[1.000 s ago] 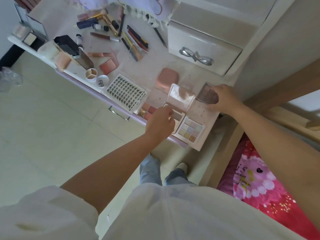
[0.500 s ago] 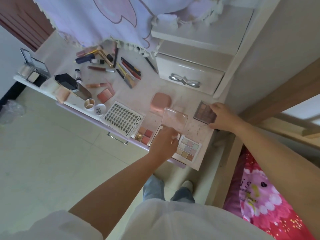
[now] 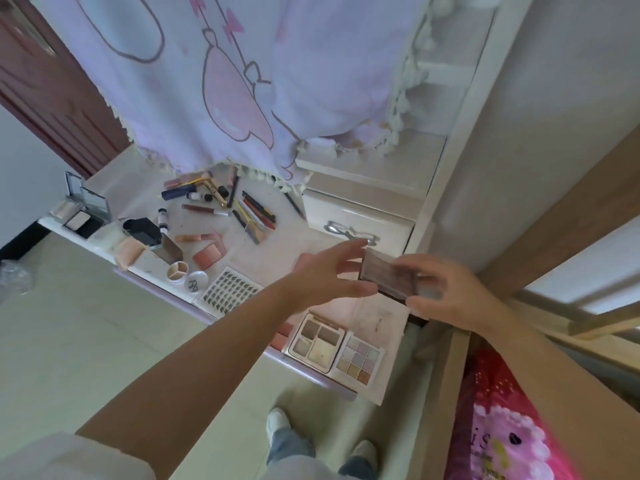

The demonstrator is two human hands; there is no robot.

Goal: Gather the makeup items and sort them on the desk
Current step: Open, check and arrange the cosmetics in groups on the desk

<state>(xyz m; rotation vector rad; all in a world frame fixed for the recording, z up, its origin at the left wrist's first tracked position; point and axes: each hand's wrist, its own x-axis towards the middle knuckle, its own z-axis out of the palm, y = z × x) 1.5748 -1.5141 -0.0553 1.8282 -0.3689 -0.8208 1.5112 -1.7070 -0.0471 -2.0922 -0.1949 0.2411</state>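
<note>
Gripping the brown eyeshadow palette (image 3: 388,276) in your right hand (image 3: 446,296), you hold it above the desk (image 3: 138,188) (near the drawer (image 3: 360,223)); your left hand (image 3: 325,275) spreads its fingers loose at the palette's edge, grasping nothing.

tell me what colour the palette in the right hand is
Brown, muted mauve-brown shades, on the palette held by the right hand; the head view shows it.
</note>
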